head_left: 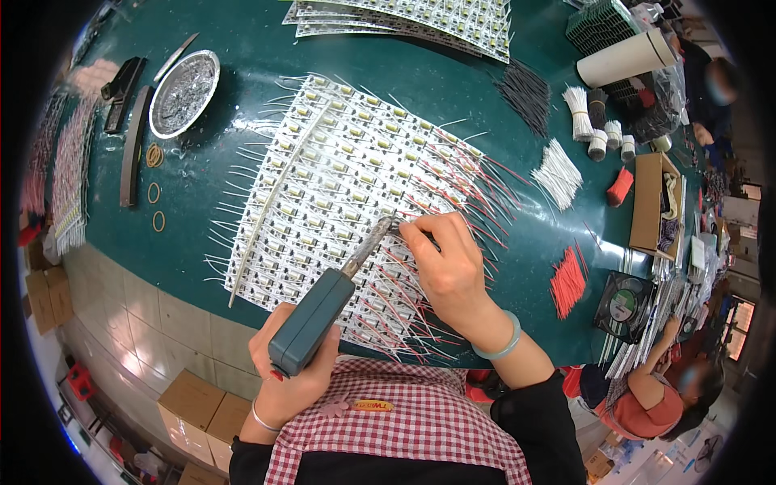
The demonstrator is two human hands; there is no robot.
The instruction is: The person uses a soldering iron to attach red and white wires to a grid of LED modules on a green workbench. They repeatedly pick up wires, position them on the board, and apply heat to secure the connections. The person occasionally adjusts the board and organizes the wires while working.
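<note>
My left hand [279, 396] is wrapped round the dark green handle of a soldering gun [311, 311]. Its metal tip reaches up and right to a panel of small white circuit boards [323, 194] lying on the table. Close beside the tip, my right hand [449, 267] pinches a thin wire, mostly hidden by the fingers. Rows of red wires [477, 194] stick out from the panel's right side, and white wires [234, 194] from its left. A long pale strip [275, 202] lies across the boards' left part.
On the green table [194, 234], a bowl of solder scraps [184, 97] stands at the left. Black wires [525, 93], white wires [558, 174] and red wires [568, 281] lie in piles at the right. A small fan [624, 301] and a cardboard box [653, 206] stand farther right. A co-worker [655, 396] sits at lower right.
</note>
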